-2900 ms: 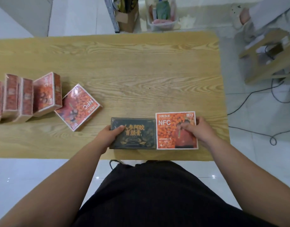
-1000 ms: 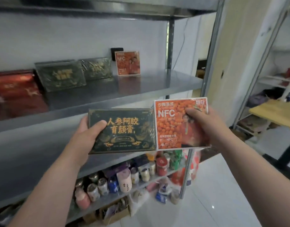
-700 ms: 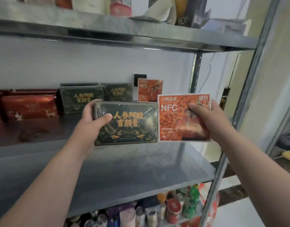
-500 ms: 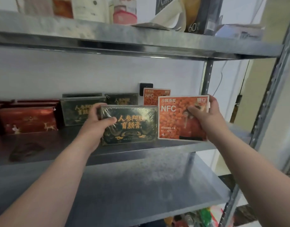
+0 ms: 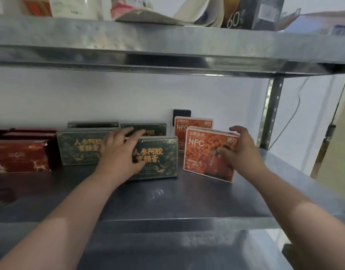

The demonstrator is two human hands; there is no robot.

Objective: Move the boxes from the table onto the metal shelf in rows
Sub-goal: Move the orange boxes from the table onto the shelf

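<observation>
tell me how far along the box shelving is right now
Done: red boxes, dark green boxes and an orange box stand at the back. In hand: left hand sets a green box, right hand an orange NFC box. What's left is out of view.

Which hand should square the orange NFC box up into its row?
Right. The right hand already grips the orange NFC box, which stands slightly skewed; the left hand is occupied on the dark green box.

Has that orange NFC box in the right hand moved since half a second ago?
Yes. The orange NFC box now stands on the shelf, lower, before the rear NFC box.
</observation>
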